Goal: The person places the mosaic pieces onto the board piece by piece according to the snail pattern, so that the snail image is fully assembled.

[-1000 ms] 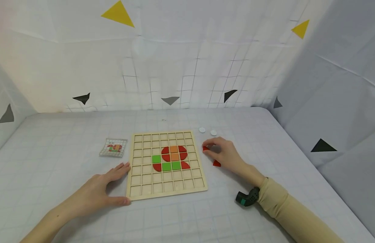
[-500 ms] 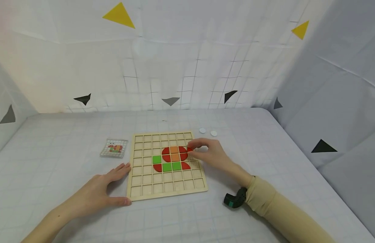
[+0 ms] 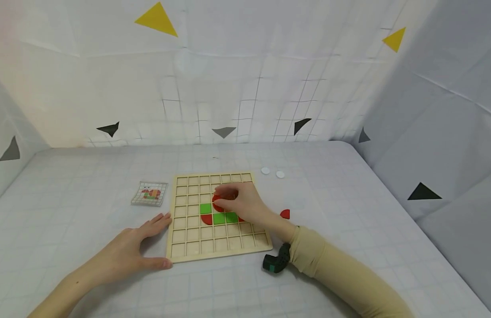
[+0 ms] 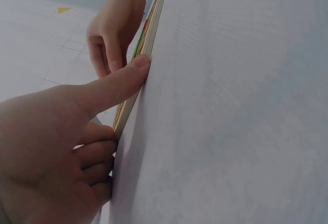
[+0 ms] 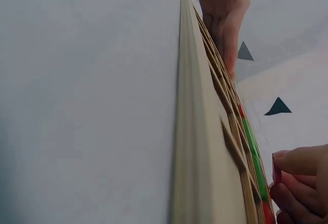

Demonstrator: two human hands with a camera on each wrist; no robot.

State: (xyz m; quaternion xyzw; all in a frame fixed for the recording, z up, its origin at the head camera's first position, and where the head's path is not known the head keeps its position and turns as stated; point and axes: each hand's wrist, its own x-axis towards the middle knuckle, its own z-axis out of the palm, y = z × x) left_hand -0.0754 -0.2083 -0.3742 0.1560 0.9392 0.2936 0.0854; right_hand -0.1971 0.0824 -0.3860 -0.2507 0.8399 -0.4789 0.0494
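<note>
A wooden grid board (image 3: 221,255) lies on the table, with green square tiles (image 3: 205,208) and red rounded tiles (image 3: 207,219) set in its cells. Above the middle of the grid my right hand (image 3: 247,203) pinches a red tile (image 5: 277,171) between thumb and fingers, and hides the orange tiles and some red ones. My left hand (image 3: 127,251) rests at the board's left edge, its thumb at the near corner and its fingertips farther up that side. One loose red quarter-round tile (image 3: 285,214) lies on the table just right of the board.
Left of the board lies a small card (image 3: 150,194) printed with a coloured grid picture. Two white discs (image 3: 265,170) sit beyond the board's far right corner. A black device (image 3: 277,259) is on the right wrist. A white cloth wall (image 3: 245,79) stands behind the table.
My right hand has carried the red tile leftward from the table beside the board to over the grid's middle. The left hand has stayed at the board's edge.
</note>
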